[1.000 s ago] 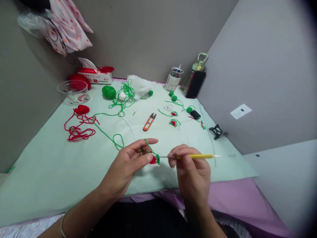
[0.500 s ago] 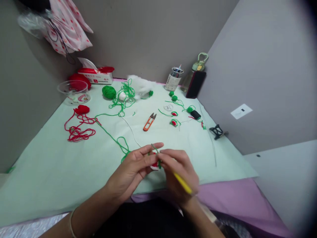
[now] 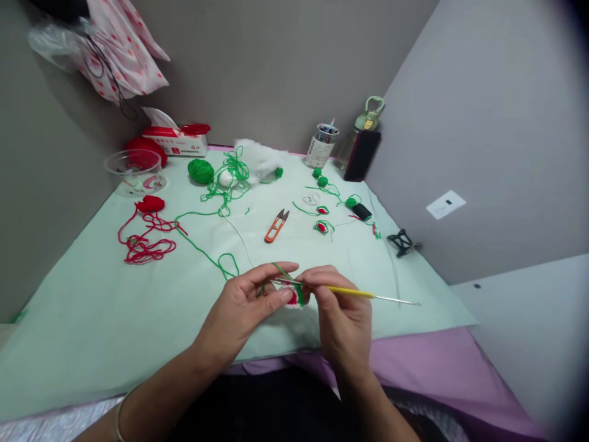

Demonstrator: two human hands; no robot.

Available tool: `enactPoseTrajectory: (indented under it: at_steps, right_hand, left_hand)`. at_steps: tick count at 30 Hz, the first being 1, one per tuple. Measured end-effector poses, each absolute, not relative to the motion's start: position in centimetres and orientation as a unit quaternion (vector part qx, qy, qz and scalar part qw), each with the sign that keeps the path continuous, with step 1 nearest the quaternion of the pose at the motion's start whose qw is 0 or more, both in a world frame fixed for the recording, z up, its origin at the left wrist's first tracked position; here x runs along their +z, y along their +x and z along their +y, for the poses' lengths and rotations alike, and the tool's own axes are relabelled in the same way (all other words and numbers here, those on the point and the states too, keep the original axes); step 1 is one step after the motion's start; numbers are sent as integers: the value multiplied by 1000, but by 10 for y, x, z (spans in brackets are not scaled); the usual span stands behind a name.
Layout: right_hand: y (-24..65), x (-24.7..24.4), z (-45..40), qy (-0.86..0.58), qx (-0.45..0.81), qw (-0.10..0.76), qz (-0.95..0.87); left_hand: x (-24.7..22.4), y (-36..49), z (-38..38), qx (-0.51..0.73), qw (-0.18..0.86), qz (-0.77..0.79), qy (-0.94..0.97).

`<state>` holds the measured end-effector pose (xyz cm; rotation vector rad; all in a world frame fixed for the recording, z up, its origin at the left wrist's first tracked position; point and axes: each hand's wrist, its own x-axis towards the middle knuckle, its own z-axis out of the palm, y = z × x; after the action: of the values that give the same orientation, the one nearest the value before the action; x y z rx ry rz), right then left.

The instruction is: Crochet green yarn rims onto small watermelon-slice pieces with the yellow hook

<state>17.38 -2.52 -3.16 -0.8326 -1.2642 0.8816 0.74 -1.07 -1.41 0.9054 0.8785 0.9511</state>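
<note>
Between the thumb and fingers of my left hand is a small crochet piece in red, white and green. Green yarn runs over my left index finger and trails back across the table. My right hand pinches a crochet hook by its yellow handle. One metal end of the hook lies at the top edge of the piece, touching the green yarn; the other end points out to the right. My left fingertips partly cover the piece.
Orange thread snips lie ahead of my hands. Red yarn lies loose at left, near a clear plastic tub. A green yarn ball and white stuffing are behind. A phone leans on a bottle at right.
My right hand has turned the hook from a steep downward slant to nearly level, its tip now across the piece. The crochet piece shows more of its face. The view has shifted slightly.
</note>
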Motion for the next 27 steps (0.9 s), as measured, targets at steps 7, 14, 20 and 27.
enactPoseTrajectory:
  at_steps: [7, 14, 20, 27]
  right_hand:
    - [178, -37, -21, -346, 450, 641, -516]
    - [178, -36, -19, -346, 456, 637, -516]
    - [176, -32, -17, -324, 492, 652, -477]
    - [178, -28, -13, -314, 512, 649, -467]
  left_hand:
    - [-9, 6, -13, 417, 722, 394, 387]
    - [-15, 5, -15, 426, 703, 398, 408]
    - [-11, 8, -13, 444, 720, 369, 384]
    - [-8, 10, -12, 463, 723, 347, 377]
